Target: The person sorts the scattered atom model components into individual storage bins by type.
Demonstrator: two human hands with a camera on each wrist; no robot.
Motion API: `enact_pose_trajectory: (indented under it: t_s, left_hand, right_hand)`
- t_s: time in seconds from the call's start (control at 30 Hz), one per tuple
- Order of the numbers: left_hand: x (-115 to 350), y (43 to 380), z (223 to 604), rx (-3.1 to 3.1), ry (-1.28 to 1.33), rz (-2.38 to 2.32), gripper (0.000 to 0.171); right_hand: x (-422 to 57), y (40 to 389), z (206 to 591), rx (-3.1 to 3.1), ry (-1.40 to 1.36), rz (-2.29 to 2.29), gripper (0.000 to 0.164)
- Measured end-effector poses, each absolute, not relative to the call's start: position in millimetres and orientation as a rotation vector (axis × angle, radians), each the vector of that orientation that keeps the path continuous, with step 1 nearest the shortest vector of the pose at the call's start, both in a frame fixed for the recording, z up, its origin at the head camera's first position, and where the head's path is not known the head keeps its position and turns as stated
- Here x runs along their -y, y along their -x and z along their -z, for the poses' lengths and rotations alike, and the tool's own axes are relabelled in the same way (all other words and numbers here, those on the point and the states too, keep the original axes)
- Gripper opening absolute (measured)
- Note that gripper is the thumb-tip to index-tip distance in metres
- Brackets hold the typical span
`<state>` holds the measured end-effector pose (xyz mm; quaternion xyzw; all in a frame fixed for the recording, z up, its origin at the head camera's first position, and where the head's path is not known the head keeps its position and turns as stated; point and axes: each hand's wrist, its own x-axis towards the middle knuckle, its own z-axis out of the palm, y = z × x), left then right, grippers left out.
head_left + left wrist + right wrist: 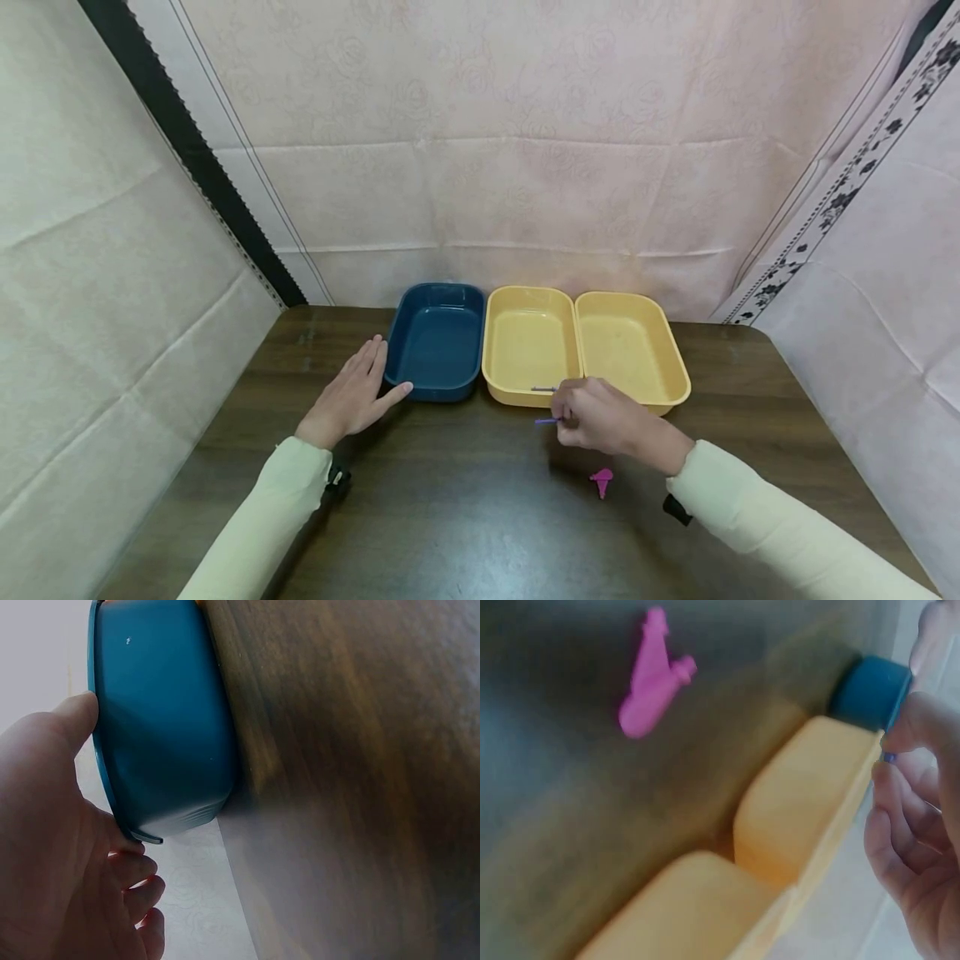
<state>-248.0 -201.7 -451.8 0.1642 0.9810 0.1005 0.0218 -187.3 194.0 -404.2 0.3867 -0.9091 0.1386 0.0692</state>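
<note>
My left hand (352,396) rests against the left side and near corner of a dark blue tray (437,392), its fingers extended and the thumb at the rim. In the left wrist view, the thumb touches the edge of that tray (157,712). My right hand (603,417) is at the near rim of the left yellow tray (528,333). It pinches a small purple piece (546,421) between thumb and fingers; most of the piece is hidden. On the table below that hand lies a small pink plastic piece (602,480), forked in the right wrist view.
A second yellow tray (630,342) stands against the first on the right. All three trays line the back of the brown wooden table (435,500). Pale patterned cloth (487,167) hangs behind and along both sides.
</note>
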Motion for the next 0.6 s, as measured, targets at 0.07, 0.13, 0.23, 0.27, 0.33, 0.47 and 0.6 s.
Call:
enact_pose_trajectory:
  t_s: [0.07, 0.13, 0.23, 0.27, 0.33, 0.47, 0.6]
  left_hand:
    - [202, 248, 452, -3.041, -0.511, -0.314, 0.099]
    - [202, 248, 452, -3.042, -0.512, -0.317, 0.099]
    - [202, 248, 452, -3.045, -0.513, -0.319, 0.098]
    - [202, 248, 452, -3.045, -0.512, -0.319, 0.098]
    - [202, 248, 452, -3.046, -0.514, -0.315, 0.098]
    - [202, 248, 453, -3.044, -0.515, -0.314, 0.099]
    - [202, 247, 453, -3.041, -0.517, -0.322, 0.099]
  right_hand:
    - [-196, 192, 398, 2.733, -1.15, -0.411, 0.006]
    - [-197, 197, 394, 2.73, -1.141, -0.401, 0.009]
    - [-200, 205, 389, 2.727, -1.13, -0.39, 0.016]
    - [-200, 208, 388, 2.728, -1.12, -0.38, 0.017]
    - [-201, 214, 386, 2.729, -1.1, -0.358, 0.016]
    - [-201, 225, 385, 2.73, -1.068, -0.336, 0.012]
    - [-201, 234, 385, 2.734, -1.052, -0.33, 0.01]
